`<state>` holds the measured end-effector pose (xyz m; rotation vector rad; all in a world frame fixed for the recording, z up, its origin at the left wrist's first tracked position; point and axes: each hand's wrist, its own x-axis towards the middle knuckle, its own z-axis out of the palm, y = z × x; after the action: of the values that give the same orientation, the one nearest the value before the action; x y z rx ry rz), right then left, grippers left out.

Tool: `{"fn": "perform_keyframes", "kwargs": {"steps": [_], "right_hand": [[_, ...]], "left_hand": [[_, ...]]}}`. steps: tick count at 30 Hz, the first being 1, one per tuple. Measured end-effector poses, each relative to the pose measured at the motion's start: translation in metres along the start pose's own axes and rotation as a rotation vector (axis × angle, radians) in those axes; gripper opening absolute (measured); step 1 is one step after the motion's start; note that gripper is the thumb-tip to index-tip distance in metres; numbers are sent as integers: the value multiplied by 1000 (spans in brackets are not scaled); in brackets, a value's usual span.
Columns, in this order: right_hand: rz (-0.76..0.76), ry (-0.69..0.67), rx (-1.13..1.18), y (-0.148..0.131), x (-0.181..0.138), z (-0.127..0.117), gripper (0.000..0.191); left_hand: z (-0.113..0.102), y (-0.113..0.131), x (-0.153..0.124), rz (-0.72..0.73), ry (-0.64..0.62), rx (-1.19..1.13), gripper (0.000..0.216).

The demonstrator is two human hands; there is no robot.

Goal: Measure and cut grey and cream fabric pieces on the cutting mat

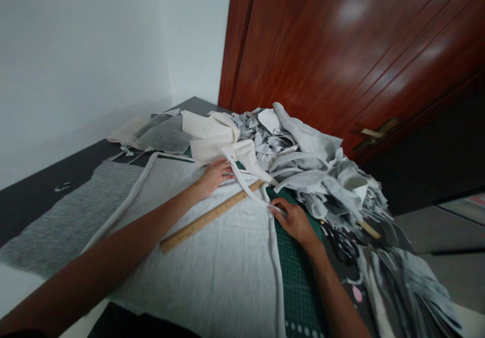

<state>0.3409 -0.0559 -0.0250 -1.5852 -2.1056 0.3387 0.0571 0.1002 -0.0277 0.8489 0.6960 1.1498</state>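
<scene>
My right hand (292, 220) pinches one end of a narrow pale fabric strip (245, 185). The strip runs up and left to my left hand (215, 177), whose fingers close on it near the other end, with a short tip sticking out beyond them. Below the strip, a wooden ruler (210, 218) lies diagonally across a large light grey piece of cloth (223, 272). This cloth is spread over a green cutting mat (293, 259), which shows along its right side.
Behind my hands a heap of grey and white fabric scraps (314, 171) spreads toward the wooden door (322, 50). Darker grey cloth (79, 211) lies left. Black-handled scissors (343, 244) and a stack of folded cloth (405, 282) are at right on the dark table (26, 191).
</scene>
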Motion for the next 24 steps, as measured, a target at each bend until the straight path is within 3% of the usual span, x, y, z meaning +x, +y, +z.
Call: {"fn": "perform_keyframes", "kwargs": {"steps": [5, 9, 12, 16, 24], "right_hand": [[-146, 211, -90, -23, 12, 11, 28], [-170, 236, 155, -61, 52, 26, 36], [-66, 257, 426, -77, 88, 38, 38], [59, 195, 734, -75, 110, 52, 49], [117, 226, 763, -67, 99, 67, 46]], "left_hand": [[6, -6, -9, 72, -80, 69, 39], [12, -7, -21, 123, -158, 174, 50], [14, -8, -24, 154, -206, 252, 54], [11, -11, -23, 181, -234, 336, 58], [11, -19, -26, 146, -253, 503, 34]]}}
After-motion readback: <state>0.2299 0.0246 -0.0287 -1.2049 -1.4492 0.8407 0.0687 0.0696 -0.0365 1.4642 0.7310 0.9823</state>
